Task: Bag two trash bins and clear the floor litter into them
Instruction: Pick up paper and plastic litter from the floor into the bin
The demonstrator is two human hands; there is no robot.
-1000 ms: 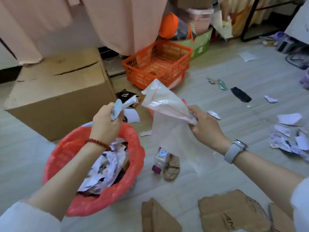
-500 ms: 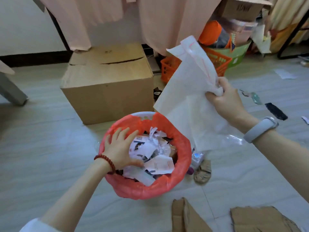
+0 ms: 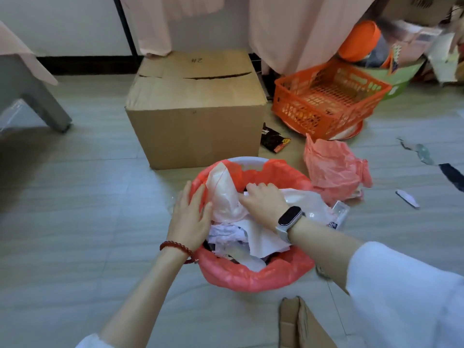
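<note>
A bin lined with a red bag [image 3: 251, 280] stands on the floor in the middle, filled with torn paper scraps [image 3: 261, 239]. My left hand [image 3: 190, 217] rests flat on the bin's left rim with straight fingers. My right hand [image 3: 263, 204] is inside the bin, its fingers curled down on a clear plastic bag [image 3: 223, 194] with a red seal line, pushing it onto the paper. A second red bag [image 3: 336, 172] lies crumpled on the floor just right of the bin.
A large cardboard box [image 3: 195, 116] stands behind the bin, an orange basket [image 3: 326, 96] to its right. A black wrapper [image 3: 273, 140], a clear container [image 3: 340, 212], paper bits [image 3: 408, 198] and cardboard pieces [image 3: 301, 322] litter the floor. A grey furniture leg [image 3: 42, 104] stands left.
My right hand brought the clear plastic bag down from the air into the bin. My left hand let go of a paper scrap and moved to the bin's left rim.
</note>
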